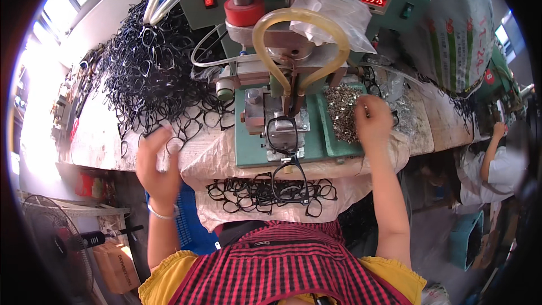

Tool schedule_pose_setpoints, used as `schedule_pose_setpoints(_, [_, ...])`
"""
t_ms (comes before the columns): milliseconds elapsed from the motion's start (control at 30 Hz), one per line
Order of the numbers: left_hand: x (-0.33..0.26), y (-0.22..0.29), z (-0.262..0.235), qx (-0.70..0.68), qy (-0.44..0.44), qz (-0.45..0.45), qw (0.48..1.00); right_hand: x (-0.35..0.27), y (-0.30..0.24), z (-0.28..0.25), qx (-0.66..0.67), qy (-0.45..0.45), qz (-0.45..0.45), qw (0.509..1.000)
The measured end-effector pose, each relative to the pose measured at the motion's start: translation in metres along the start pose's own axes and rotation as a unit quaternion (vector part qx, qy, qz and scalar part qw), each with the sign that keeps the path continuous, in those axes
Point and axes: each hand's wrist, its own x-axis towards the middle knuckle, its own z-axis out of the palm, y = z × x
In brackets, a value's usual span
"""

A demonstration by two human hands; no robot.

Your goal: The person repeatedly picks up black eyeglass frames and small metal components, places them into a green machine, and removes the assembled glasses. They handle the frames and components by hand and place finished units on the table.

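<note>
A black eyeglass frame (pixel 292 157) lies across the metal jig (pixel 301 135) of the green bench press (pixel 247 155), one rim under the press head and the other hanging toward me. My right hand (pixel 372 123) is over the green tray (pixel 345 150) of small metal pieces (pixel 341 114). Its fingers are pinched together, and what they hold is too small to make out. At the left, my left hand (pixel 158 170) is raised by the table edge with thumb and fingers apart, near loose frames. It appears to hold nothing.
A tall heap of black eyeglass frames (pixel 149 56) covers the back left of the table. More frames (pixel 257 193) lie on the cloth over my lap. A yellowish hose (pixel 261 39) loops before the press. A large sack (pixel 449 28) stands back right; another person (pixel 491 169) sits beyond.
</note>
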Motion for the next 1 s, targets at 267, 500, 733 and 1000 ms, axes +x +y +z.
schedule_pose_setpoints(267, [-0.118,-0.153,0.053,0.144,-0.056,-0.191,0.969,0.002,0.003,0.012,0.197,-0.019,0.182,0.963])
schedule_pose_setpoints(500, [-0.086,-0.132,0.041,0.091,-0.182,-0.149,0.968,-0.007,-0.021,-0.004,0.166,-0.032,0.204,0.964])
schedule_pose_setpoints(733, [-0.067,-0.106,0.029,-0.124,-0.210,-0.253,0.936,-0.059,-0.014,-0.035,0.214,-0.040,0.222,0.950])
schedule_pose_setpoints(1000, [-0.002,-0.069,0.024,-0.382,-0.105,-0.306,0.866,0.007,-0.112,0.003,0.334,-0.054,0.122,0.933])
